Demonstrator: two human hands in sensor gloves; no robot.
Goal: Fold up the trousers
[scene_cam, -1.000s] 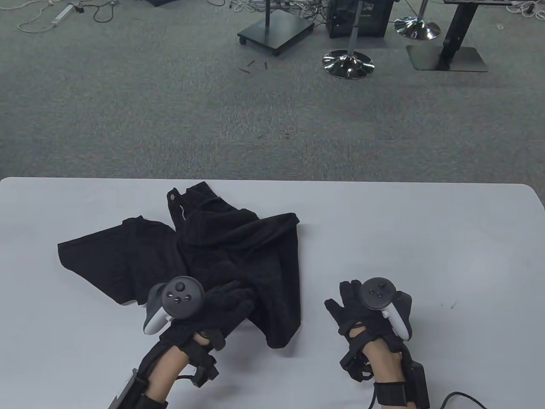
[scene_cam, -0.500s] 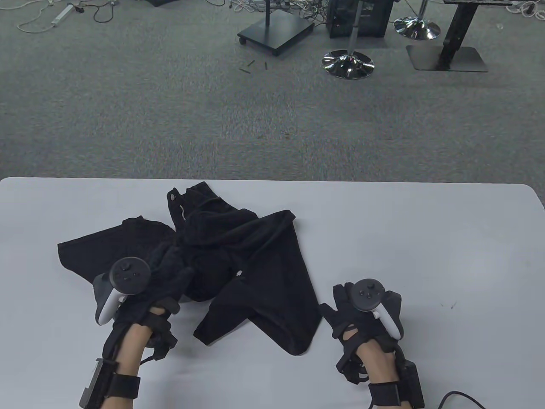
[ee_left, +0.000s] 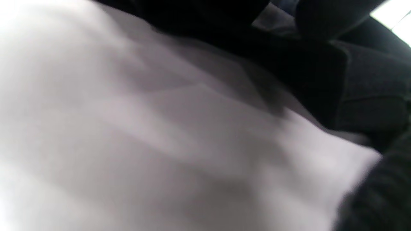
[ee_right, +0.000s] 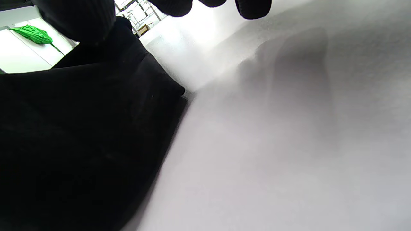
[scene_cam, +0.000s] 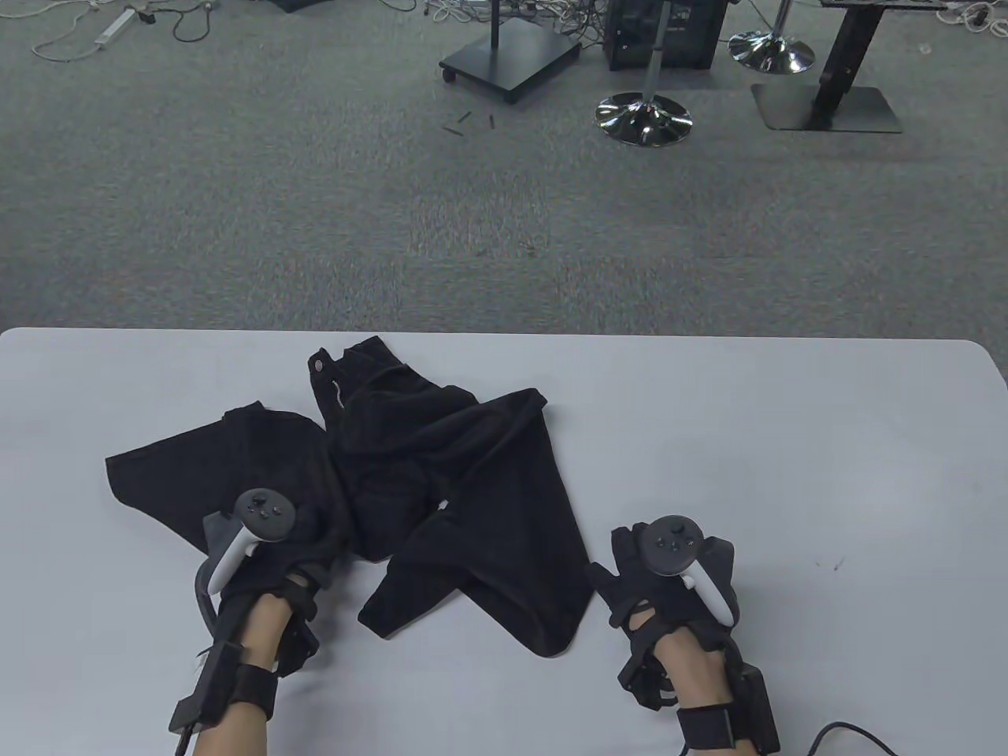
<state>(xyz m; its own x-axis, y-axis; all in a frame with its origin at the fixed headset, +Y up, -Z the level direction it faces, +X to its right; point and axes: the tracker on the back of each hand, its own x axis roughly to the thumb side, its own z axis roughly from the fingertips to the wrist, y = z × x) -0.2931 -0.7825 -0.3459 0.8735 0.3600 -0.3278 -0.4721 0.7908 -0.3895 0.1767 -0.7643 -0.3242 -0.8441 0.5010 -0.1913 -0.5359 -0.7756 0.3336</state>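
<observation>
The black trousers (scene_cam: 472,488) lie crumpled on the white table (scene_cam: 787,441), left of centre, with the buttoned waistband at the far side. My left hand (scene_cam: 315,543) is at the near left part of the cloth. Its fingers are buried in black fabric and seem to grip a fold. The left wrist view is blurred, with dark cloth (ee_left: 369,89) at its right. My right hand (scene_cam: 630,559) lies open on the table, fingers spread, right beside the trousers' near right edge. The right wrist view shows the cloth (ee_right: 80,144) next to my fingertips (ee_right: 253,8).
The table's far edge runs across the middle of the table view, with carpet beyond it. Stand bases (scene_cam: 644,118) and cables lie on the floor far back. A black cable (scene_cam: 854,736) trails from my right wrist at the near edge.
My left hand has pulled cloth from the middle of the trousers to the left and spread one leg out, then settled lower. My right hand has shifted slightly left toward the trousers.
</observation>
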